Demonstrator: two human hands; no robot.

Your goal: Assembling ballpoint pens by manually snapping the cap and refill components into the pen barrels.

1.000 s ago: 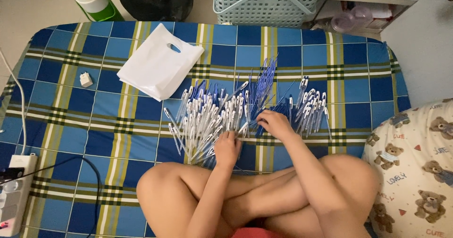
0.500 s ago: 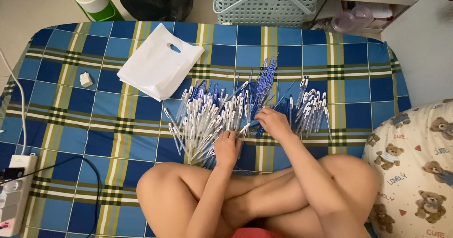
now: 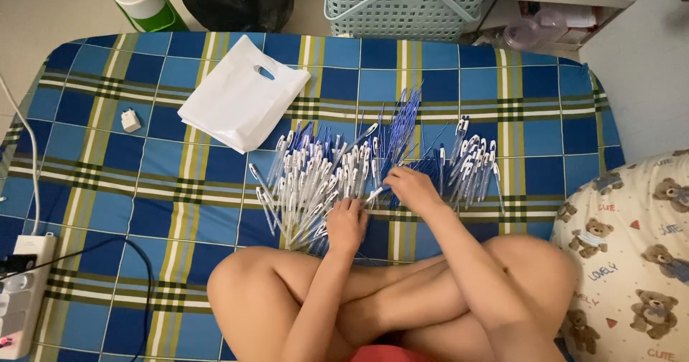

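Observation:
I sit cross-legged on a blue plaid mat (image 3: 179,190). A big pile of white pens with blue ends (image 3: 316,179) lies in front of me. My left hand (image 3: 348,224) rests on its near edge with fingers curled; a grip is not visible. My right hand (image 3: 410,188) is just to the right, pinching a white pen (image 3: 375,194) that points toward the left hand. A fan of thin blue refills (image 3: 402,121) lies behind the hands. A smaller pile of pens (image 3: 470,165) lies to the right.
A white plastic bag (image 3: 240,104) and a small white plug (image 3: 130,120) lie on the mat at the left. A power strip (image 3: 18,297) with cables sits at the lower left. A pale green basket (image 3: 402,7) and a green-and-white container (image 3: 143,0) stand beyond the mat. A teddy-print cushion (image 3: 631,254) is at right.
Both hands stay at the near edge of the pen pile; only slight finger movement shows.

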